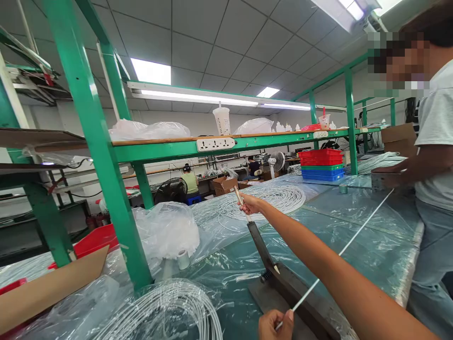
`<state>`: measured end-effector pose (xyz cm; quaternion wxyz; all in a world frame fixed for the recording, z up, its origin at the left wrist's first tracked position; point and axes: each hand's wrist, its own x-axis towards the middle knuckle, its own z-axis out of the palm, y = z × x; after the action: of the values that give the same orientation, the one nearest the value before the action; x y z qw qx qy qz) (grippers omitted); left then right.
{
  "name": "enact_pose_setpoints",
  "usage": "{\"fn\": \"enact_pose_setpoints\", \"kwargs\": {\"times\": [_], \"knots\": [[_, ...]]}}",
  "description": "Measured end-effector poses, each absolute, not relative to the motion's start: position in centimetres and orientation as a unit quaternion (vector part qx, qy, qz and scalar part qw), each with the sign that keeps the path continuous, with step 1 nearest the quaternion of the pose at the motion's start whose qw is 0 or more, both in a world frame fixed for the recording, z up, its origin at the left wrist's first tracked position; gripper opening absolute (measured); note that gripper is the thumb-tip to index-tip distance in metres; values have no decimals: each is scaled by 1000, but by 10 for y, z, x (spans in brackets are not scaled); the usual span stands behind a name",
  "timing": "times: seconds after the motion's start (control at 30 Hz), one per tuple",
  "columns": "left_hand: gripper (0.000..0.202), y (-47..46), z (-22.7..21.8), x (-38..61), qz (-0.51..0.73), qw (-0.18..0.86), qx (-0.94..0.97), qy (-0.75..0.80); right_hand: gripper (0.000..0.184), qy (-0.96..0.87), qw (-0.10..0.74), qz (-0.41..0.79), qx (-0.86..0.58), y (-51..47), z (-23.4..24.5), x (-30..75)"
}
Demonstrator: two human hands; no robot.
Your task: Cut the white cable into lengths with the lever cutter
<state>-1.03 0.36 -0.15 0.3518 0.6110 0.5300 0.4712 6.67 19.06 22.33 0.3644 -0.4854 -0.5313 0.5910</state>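
Observation:
My right hand [249, 204] is closed around the light-coloured handle [238, 194] of a lever cutter, its dark arm [260, 243] raised at a slant. Below lies the cutter's dark metal base [260, 293], with a spring near the hinge. At the bottom edge my left hand [276, 326] pinches a thin white cable [339, 255] between thumb and fingers. From there the cable runs taut up and right, passing beneath my right forearm, toward a co-worker's hand [394, 179]. What that hand does is too dark to make out.
Coils of white cable lie front left [184, 307] and farther back [283, 198] on the plastic-covered table [226, 264]. A green post [102, 141] rises at left. Stacked red, green and blue trays [321, 165] stand at the back. A co-worker [435, 141] leans in at right.

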Motion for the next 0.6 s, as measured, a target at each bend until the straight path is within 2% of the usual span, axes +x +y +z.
{"fn": "enact_pose_setpoints", "kwargs": {"times": [0.27, 0.43, 0.6], "knots": [[45, -4, 3, -13, 483, 356, 605, 523, 55, -546, 381, 602, -440, 138, 249, 108], [42, -11, 14, -13, 481, 376, 610, 505, 53, -577, 326, 620, -419, 45, 257, 168], [40, -16, 23, -15, 472, 387, 609, 506, 30, -556, 308, 628, -449, -45, 220, 203]]}}
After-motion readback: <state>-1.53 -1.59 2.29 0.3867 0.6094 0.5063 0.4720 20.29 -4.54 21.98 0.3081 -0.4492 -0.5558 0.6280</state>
